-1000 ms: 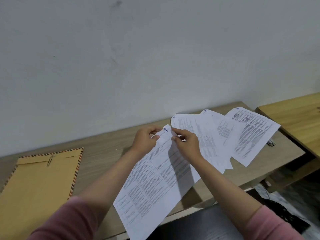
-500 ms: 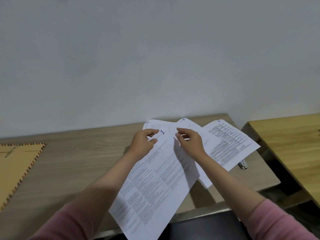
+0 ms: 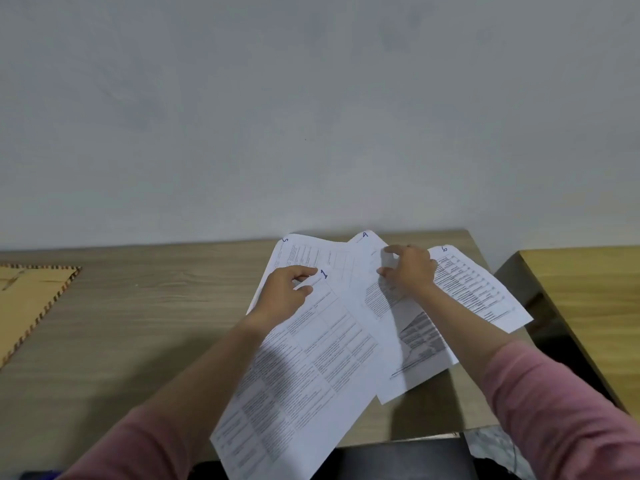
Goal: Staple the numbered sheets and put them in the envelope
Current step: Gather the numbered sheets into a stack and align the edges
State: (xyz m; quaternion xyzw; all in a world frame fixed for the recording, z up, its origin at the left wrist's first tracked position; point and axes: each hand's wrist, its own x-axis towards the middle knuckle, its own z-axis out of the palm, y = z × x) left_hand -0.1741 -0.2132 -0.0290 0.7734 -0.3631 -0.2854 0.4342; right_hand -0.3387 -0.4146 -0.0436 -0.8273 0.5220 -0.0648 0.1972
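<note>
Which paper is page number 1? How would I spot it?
On the grey wooden desk, find the fan of printed sheets. Sheet 1 lies nearest, pinched by the left hand. A blue handwritten 1 marks its top corner; it overhangs the desk's front edge.

Plain grey wall (image 3: 311,116) behind a wood-grain desk (image 3: 138,323); a yellower wooden table (image 3: 588,306) stands right (slightly apart)

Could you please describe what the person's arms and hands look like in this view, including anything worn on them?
Both arms wear pink long sleeves, pushed up so the forearms are bare: the left sleeve ends near the elbow, the right sleeve below it. The left hand and right hand are bare, with no gloves. No rings, watch or bracelets show.
</note>
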